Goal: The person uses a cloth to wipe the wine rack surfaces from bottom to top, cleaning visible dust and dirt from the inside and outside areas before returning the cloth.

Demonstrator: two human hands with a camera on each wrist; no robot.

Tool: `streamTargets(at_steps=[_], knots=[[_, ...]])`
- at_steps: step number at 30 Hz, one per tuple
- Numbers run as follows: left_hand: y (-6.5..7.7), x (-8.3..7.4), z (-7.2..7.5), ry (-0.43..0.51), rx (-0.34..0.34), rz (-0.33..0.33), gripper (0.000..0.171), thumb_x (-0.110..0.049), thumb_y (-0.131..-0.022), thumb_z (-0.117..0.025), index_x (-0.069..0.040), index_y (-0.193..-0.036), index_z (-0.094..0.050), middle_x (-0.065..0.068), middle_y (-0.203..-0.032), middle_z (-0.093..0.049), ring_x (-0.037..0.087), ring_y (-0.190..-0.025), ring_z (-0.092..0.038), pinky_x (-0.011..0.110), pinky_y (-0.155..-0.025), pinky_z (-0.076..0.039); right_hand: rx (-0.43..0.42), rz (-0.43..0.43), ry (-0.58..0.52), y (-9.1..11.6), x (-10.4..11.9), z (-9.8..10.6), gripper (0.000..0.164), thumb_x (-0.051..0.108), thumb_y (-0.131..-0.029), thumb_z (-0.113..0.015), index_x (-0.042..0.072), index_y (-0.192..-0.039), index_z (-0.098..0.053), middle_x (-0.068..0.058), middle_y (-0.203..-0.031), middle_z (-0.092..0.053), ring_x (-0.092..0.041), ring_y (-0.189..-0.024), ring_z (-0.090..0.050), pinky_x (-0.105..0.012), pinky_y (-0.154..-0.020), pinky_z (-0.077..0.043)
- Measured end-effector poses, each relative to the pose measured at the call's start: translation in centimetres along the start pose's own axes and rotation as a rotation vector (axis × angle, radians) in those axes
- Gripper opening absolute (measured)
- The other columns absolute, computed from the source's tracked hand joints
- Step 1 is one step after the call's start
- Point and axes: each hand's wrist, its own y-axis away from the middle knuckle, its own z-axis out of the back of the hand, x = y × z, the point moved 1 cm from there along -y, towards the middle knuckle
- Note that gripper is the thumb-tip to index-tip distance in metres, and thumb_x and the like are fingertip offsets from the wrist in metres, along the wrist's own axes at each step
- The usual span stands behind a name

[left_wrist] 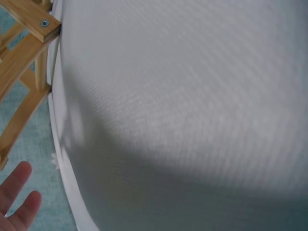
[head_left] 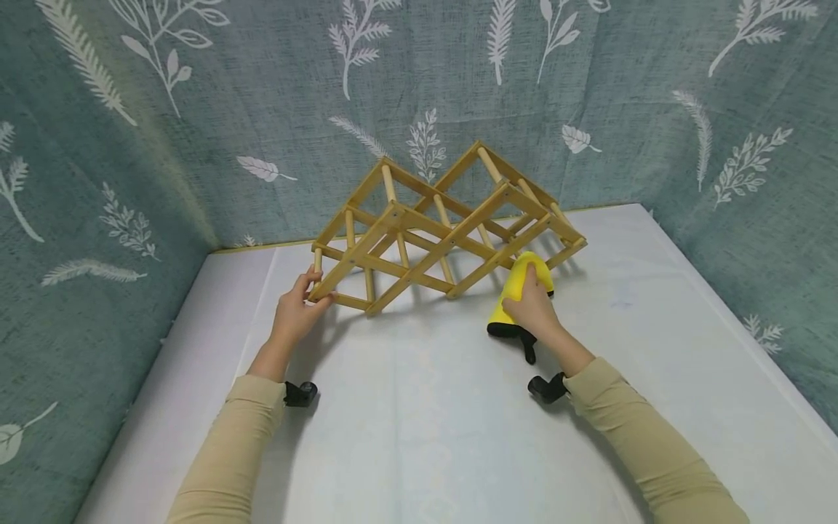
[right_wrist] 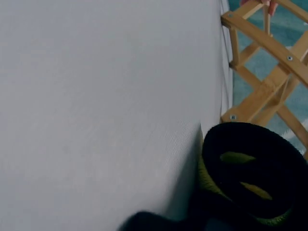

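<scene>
A foldable wooden wine rack [head_left: 452, 236], made of crossed slats and round dowels, stands zigzag on the white table. At its left end my left hand [head_left: 296, 309] grips the corner, thumb in front and fingers by the end dowel. In the left wrist view two of its fingertips [left_wrist: 26, 207] show below the slats [left_wrist: 21, 60]. My right hand [head_left: 533, 306] holds a yellow fuzzy cloth [head_left: 503, 309] with black edging, bunched into a tube against the rack's lower right front. Its black-rimmed open end [right_wrist: 255, 168] shows in the right wrist view.
The white table [head_left: 406, 437] runs back to a teal leaf-patterned curtain [head_left: 288, 131], which also hangs at both sides. Black wrist-camera mounts [head_left: 301, 394] stick out inward from both cuffs, low over the table. The rack's back stands close to the curtain.
</scene>
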Motion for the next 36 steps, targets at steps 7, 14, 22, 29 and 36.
streamTargets(at_steps=[7,14,22,29,36], knots=[[-0.1,0.0,-0.1,-0.005,-0.020,0.018,0.052,-0.031,-0.087,-0.062,-0.010,-0.131,-0.044,0.006,-0.149,-0.027,0.041,-0.118,-0.047,0.050,-0.087,-0.045,-0.028,0.053,-0.040,0.0,1.1,-0.4,0.086,0.012,-0.080,-0.049,-0.001,-0.145,0.006,-0.029,-0.140,-0.029,-0.028,-0.077,-0.041,-0.031,-0.060,-0.035],[-0.3,0.3,0.2,-0.008,-0.022,0.006,0.053,-0.035,-0.086,-0.062,-0.010,-0.130,-0.045,0.011,-0.145,-0.034,0.042,-0.116,-0.047,0.051,-0.086,-0.045,0.067,0.074,-0.162,1.5,0.8,0.0,0.086,0.021,-0.085,-0.052,0.009,-0.147,0.006,-0.021,-0.150,-0.015,-0.034,-0.117,-0.038,-0.047,-0.095,-0.034],[-0.4,0.6,1.0,-0.006,-0.011,0.000,0.053,-0.037,-0.087,-0.060,-0.011,-0.130,-0.045,0.004,-0.148,-0.028,0.044,-0.119,-0.044,0.052,-0.090,-0.043,0.073,0.004,-0.108,4.6,-0.9,2.9,0.080,0.018,-0.084,-0.051,0.002,-0.147,-0.004,-0.027,-0.140,-0.031,-0.035,-0.107,-0.042,-0.047,-0.089,-0.037],[-0.5,0.9,1.0,0.025,-0.034,-0.031,0.049,-0.032,-0.087,-0.061,-0.008,-0.128,-0.045,0.006,-0.147,-0.030,0.045,-0.118,-0.045,0.051,-0.088,-0.045,0.017,-0.014,-0.028,3.7,-0.9,2.5,0.076,0.016,-0.084,-0.047,-0.006,-0.144,-0.006,-0.031,-0.125,-0.043,-0.035,-0.097,-0.048,-0.044,-0.082,-0.042],[-0.6,0.9,0.4,0.075,-0.029,-0.038,0.049,-0.028,-0.087,-0.062,-0.006,-0.128,-0.045,0.007,-0.147,-0.030,0.043,-0.125,-0.039,0.052,-0.094,-0.040,0.031,0.018,-0.083,1.9,0.2,-0.3,0.075,0.015,-0.084,-0.049,-0.006,-0.144,-0.009,-0.029,-0.127,-0.042,-0.034,-0.101,-0.048,-0.044,-0.086,-0.042]])
